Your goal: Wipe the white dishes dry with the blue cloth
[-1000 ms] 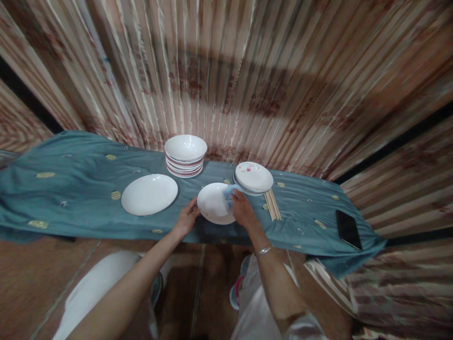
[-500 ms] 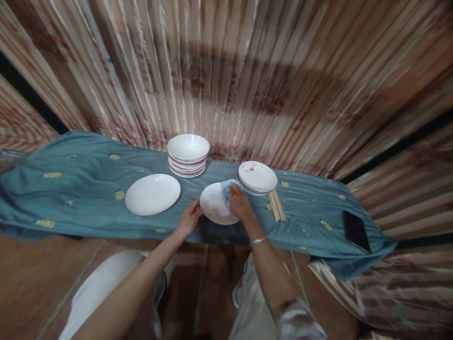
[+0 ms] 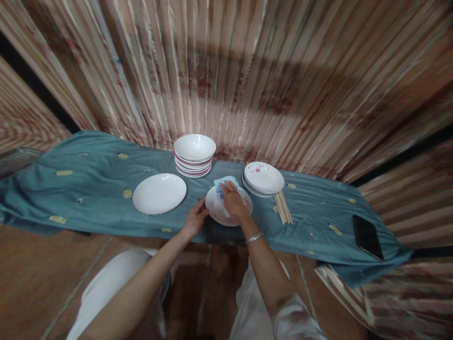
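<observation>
A white plate with a floral print (image 3: pixel 220 213) is in front of me near the table's front edge. My left hand (image 3: pixel 197 218) grips its left rim, fingers partly hidden beneath. With my right hand (image 3: pixel 233 200) I press a light blue cloth (image 3: pixel 223 181) onto the plate's far side, the fingers bent over the cloth. To the left lies a plain white oval plate (image 3: pixel 159 193), apart from my left hand. Just right of the plate I hold stands a stack of flower-printed plates (image 3: pixel 265 178).
Behind stands a stack of white bowls with red bands (image 3: pixel 195 150). Several wooden chopsticks (image 3: pixel 283 208) lie beside the plate stack. A black phone (image 3: pixel 367 236) rests at the right end of the green tablecloth (image 3: pixel 99 189). A pleated curtain (image 3: pixel 226 85) hangs close behind the table.
My right hand and the cloth have moved from the plate's right side towards its far rim, uncovering the floral print on the right. My left hand keeps its hold. The view has shifted slightly.
</observation>
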The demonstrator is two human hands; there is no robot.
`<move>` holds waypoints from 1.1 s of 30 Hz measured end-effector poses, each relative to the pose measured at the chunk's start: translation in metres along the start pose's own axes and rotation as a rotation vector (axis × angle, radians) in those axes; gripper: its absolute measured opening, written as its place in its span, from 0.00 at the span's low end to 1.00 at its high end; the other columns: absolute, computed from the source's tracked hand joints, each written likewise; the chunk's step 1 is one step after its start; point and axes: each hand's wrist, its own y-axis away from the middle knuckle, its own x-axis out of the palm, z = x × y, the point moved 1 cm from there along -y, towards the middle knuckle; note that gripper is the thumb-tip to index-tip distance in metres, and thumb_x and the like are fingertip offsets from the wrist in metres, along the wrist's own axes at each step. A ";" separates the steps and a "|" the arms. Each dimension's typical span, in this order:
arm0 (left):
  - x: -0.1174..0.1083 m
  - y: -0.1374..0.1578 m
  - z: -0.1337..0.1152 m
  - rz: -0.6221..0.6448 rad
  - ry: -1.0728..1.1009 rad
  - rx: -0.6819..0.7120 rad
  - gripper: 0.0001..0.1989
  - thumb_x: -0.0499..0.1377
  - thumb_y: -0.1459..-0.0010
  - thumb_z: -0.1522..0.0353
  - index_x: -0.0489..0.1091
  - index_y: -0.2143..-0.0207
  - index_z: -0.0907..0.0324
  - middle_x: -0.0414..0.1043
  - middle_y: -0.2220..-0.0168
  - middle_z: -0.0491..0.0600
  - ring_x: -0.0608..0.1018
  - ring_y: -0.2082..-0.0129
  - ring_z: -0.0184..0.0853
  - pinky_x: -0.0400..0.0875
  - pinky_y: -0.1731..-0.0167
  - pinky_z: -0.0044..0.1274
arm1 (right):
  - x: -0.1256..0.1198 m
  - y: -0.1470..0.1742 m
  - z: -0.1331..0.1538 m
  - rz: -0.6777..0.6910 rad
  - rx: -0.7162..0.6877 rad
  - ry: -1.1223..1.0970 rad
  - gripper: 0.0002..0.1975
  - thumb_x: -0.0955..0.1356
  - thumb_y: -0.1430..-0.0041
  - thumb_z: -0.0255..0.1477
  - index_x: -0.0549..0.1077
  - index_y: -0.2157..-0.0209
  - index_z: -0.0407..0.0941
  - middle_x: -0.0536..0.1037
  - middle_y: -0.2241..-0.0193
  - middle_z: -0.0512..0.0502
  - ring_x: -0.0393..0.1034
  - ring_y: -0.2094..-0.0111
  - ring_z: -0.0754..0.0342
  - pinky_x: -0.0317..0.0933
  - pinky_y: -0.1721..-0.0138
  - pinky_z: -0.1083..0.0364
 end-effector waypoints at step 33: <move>-0.001 0.000 -0.001 -0.084 -0.137 0.015 0.27 0.63 0.57 0.62 0.74 0.53 0.61 0.78 0.58 0.52 0.75 0.55 0.43 0.66 0.51 0.31 | -0.035 0.059 0.033 0.234 -0.221 -0.543 0.18 0.65 0.42 0.19 0.77 0.54 0.48 0.78 0.51 0.50 0.72 0.49 0.54 0.62 0.45 0.53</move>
